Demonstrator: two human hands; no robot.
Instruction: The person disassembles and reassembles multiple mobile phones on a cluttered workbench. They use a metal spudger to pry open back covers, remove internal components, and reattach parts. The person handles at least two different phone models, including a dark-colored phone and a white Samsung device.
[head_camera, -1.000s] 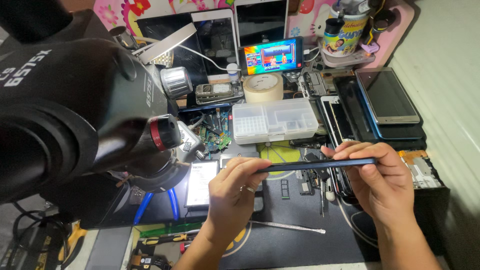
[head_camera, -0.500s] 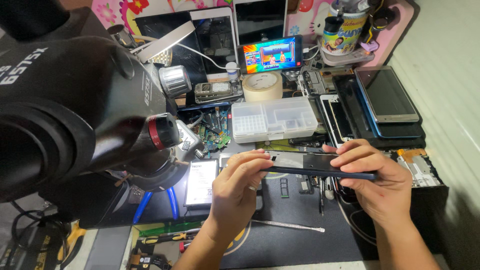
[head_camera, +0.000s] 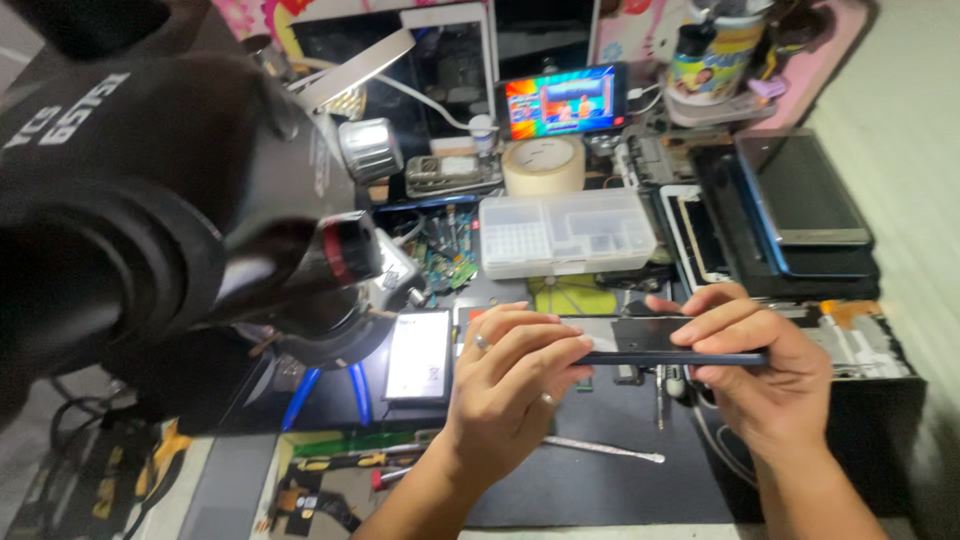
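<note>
Both my hands hold a thin dark smartphone (head_camera: 640, 340) flat and edge-on above a black work mat (head_camera: 600, 480). My left hand (head_camera: 505, 385), with rings on two fingers, curls its fingers over the phone's left end. My right hand (head_camera: 755, 375) clamps the right end, fingers on top and thumb under. The phone's upper face shows a dark panel with a lighter patch towards the left.
A large black microscope (head_camera: 170, 230) fills the left. A clear plastic parts box (head_camera: 565, 230), a tape roll (head_camera: 542, 165), a lit phone screen (head_camera: 562, 100), stacked phones (head_camera: 800, 210), a white battery (head_camera: 420, 355), blue-handled pliers (head_camera: 330, 390) and a metal pry tool (head_camera: 605, 450) lie around.
The phone has tilted from edge-on to show more of its top face. My left hand moved from under it to grip its left end, and both hands drew closer together.
</note>
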